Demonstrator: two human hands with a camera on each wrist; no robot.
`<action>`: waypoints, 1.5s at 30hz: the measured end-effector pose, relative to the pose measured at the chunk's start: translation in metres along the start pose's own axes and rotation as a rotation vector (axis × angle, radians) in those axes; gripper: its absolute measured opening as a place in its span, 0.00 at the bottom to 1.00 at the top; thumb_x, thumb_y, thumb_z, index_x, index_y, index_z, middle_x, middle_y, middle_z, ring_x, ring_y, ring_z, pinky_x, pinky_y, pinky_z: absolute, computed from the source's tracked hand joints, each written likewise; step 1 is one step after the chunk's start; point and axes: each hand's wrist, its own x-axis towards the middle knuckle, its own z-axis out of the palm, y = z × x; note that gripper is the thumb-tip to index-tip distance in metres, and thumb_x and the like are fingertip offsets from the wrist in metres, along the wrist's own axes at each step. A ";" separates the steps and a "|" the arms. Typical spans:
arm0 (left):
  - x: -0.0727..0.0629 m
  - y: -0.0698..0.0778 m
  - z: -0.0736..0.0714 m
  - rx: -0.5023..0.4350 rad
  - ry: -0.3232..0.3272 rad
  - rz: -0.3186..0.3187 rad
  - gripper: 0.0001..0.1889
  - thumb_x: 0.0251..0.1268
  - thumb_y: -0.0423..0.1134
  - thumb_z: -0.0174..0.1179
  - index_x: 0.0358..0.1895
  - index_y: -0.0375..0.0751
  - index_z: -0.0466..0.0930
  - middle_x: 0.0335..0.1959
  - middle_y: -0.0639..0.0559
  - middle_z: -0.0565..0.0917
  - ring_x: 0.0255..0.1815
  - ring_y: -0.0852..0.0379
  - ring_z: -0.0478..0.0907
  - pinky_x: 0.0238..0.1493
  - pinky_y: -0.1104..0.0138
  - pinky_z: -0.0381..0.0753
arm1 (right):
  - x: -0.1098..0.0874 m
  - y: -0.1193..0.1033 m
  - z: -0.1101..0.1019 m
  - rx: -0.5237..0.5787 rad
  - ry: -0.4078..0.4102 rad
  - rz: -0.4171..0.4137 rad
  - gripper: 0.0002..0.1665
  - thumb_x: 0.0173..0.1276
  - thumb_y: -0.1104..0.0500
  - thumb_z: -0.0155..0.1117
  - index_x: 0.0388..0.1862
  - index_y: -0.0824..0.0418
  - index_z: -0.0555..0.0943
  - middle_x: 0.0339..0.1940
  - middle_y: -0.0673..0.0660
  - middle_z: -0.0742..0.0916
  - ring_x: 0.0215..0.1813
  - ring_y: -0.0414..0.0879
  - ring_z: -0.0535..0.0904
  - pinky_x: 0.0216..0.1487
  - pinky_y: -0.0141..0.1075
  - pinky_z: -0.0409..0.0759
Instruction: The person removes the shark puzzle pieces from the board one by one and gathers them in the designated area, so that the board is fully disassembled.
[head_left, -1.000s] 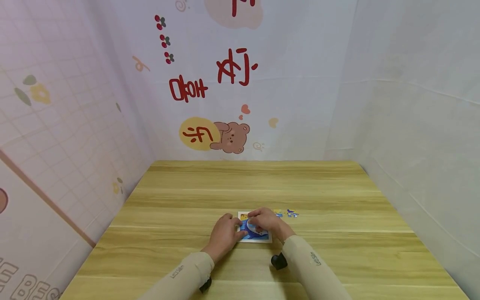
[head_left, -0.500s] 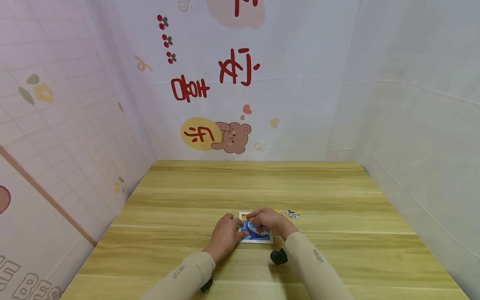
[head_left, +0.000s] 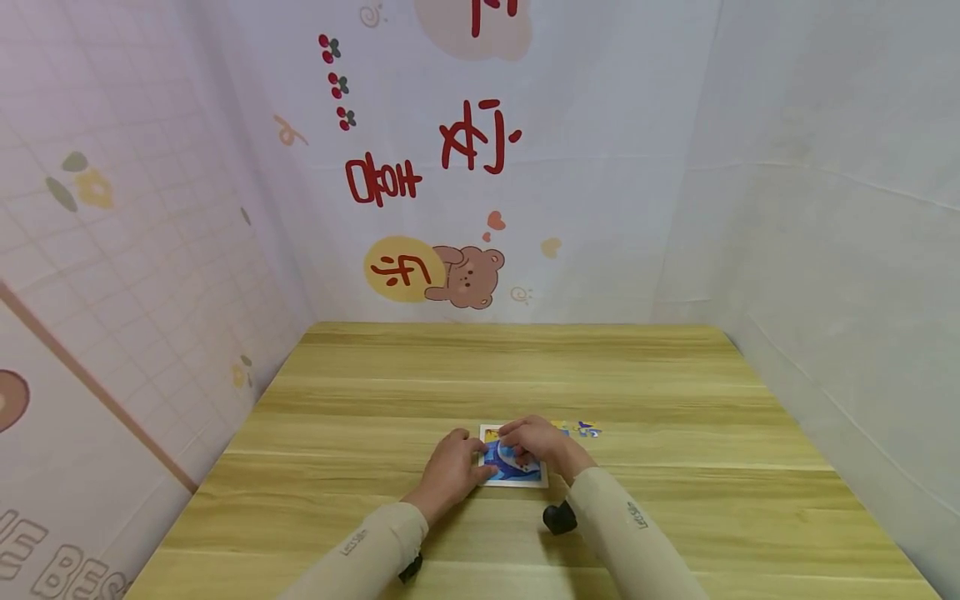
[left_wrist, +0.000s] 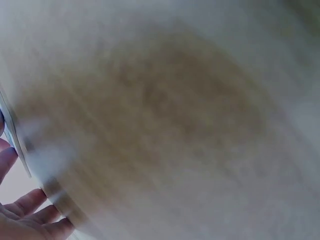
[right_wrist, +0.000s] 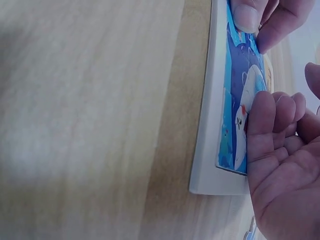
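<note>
A small jigsaw puzzle in a white frame point(head_left: 513, 484) lies on the table; its picture shows a blue and white sea animal, also seen in the right wrist view as the puzzle picture point(right_wrist: 239, 115). My left hand point(head_left: 452, 468) holds the frame's left side, its thumb point(right_wrist: 245, 19) lying over the picture. Over the upper right of the puzzle is my right hand point(head_left: 538, 439), fingers bent, with the curled little finger point(right_wrist: 261, 112) right at the picture's surface. Whether the right thumb and index pinch a piece, I cannot tell. Several loose puzzle pieces point(head_left: 588, 429) lie just beyond the right hand.
The wooden table point(head_left: 360, 375) reaches back to a printed cloth wall point(head_left: 600, 208), with more cloth at both sides. Black wrist devices point(head_left: 558, 518) hang below the sleeves. One loose piece point(right_wrist: 251, 231) shows at the bottom of the right wrist view.
Both hands stay at the puzzle. The right hand's fingers shift slightly over the picture, and the head view drifts a little, so the scene sits slightly further right.
</note>
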 end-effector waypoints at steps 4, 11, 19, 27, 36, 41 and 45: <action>-0.001 0.000 -0.002 -0.001 -0.018 0.001 0.17 0.59 0.44 0.71 0.46 0.35 0.86 0.55 0.30 0.77 0.57 0.34 0.75 0.60 0.45 0.71 | 0.001 0.002 0.000 0.005 0.003 -0.001 0.22 0.69 0.62 0.61 0.59 0.70 0.79 0.28 0.54 0.75 0.30 0.46 0.73 0.34 0.35 0.78; 0.000 -0.001 -0.002 -0.001 -0.005 0.015 0.17 0.59 0.43 0.71 0.46 0.34 0.86 0.55 0.29 0.77 0.57 0.35 0.76 0.60 0.46 0.72 | 0.000 -0.002 -0.003 -0.020 -0.047 -0.025 0.14 0.72 0.61 0.58 0.49 0.70 0.81 0.21 0.50 0.72 0.22 0.41 0.65 0.24 0.32 0.65; 0.001 -0.001 0.000 -0.011 -0.004 -0.002 0.17 0.59 0.43 0.71 0.47 0.35 0.86 0.57 0.30 0.76 0.59 0.36 0.74 0.60 0.48 0.72 | 0.003 0.000 -0.003 0.190 -0.094 0.022 0.10 0.76 0.60 0.53 0.32 0.60 0.74 0.17 0.48 0.70 0.19 0.39 0.63 0.21 0.29 0.61; 0.002 -0.001 0.002 -0.003 -0.005 -0.012 0.17 0.59 0.43 0.71 0.46 0.35 0.86 0.56 0.30 0.77 0.59 0.36 0.74 0.61 0.48 0.71 | 0.007 0.017 -0.003 0.358 -0.071 0.024 0.16 0.75 0.60 0.54 0.55 0.69 0.75 0.17 0.46 0.69 0.20 0.37 0.66 0.21 0.29 0.61; 0.001 0.001 -0.001 -0.004 -0.015 -0.022 0.17 0.59 0.43 0.71 0.46 0.35 0.86 0.57 0.30 0.76 0.59 0.36 0.74 0.62 0.47 0.70 | 0.004 0.017 -0.004 0.359 -0.091 0.005 0.25 0.77 0.59 0.51 0.69 0.65 0.72 0.21 0.49 0.72 0.24 0.40 0.66 0.24 0.30 0.62; 0.001 0.001 -0.001 -0.008 -0.007 -0.008 0.17 0.58 0.43 0.72 0.45 0.35 0.86 0.55 0.31 0.77 0.57 0.36 0.75 0.60 0.47 0.71 | 0.003 0.014 0.000 0.298 -0.053 0.000 0.24 0.75 0.58 0.56 0.67 0.63 0.74 0.24 0.51 0.74 0.23 0.40 0.67 0.24 0.30 0.64; 0.001 0.000 0.000 0.004 0.007 0.009 0.17 0.58 0.43 0.72 0.45 0.36 0.86 0.54 0.32 0.78 0.57 0.36 0.75 0.59 0.48 0.72 | 0.003 0.010 0.004 0.213 -0.022 -0.026 0.23 0.74 0.58 0.60 0.65 0.62 0.76 0.28 0.53 0.77 0.22 0.41 0.70 0.24 0.30 0.67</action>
